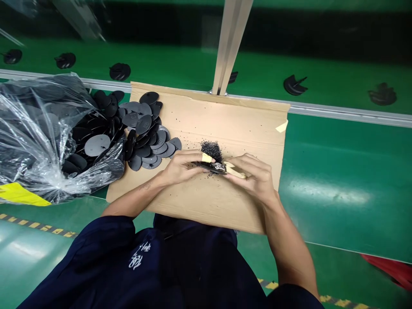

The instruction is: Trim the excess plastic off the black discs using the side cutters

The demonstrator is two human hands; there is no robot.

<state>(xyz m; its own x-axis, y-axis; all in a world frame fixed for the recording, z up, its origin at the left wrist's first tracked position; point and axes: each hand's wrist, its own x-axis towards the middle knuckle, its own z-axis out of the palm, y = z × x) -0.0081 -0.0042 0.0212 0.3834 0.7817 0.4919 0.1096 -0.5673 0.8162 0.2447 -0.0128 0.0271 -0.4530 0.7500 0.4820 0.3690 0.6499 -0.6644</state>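
1. Hands: the left hand [183, 168] pinches a black plastic part [206, 168] with its fingers [189, 156]; the index fingertip is wrapped in yellow tape [206, 158]. The fingers of the right hand [252, 177] are clenched around small nippers [219, 167] with cream tape-wrapped handles. The nippers' metal head sits against the part; the exact contact point is hidden.
2. Work surface: a heap of black granules [211, 151] lies directly beyond the hands on a cardboard sheet [231, 124].
3. Stock: a loose pile of black oval discs [148, 141] lies on the sheet, beside and partly against a clear plastic bag [35, 141] holding more.
4. Background: further discs [119, 71] sit on a green conveyor belt [325, 171] beyond a metal rail [337, 115].
5. Risks: a nipper slip could nick the left fingers, as only one fingertip is taped. Careless contact could scatter the granules or push discs off the sheet.
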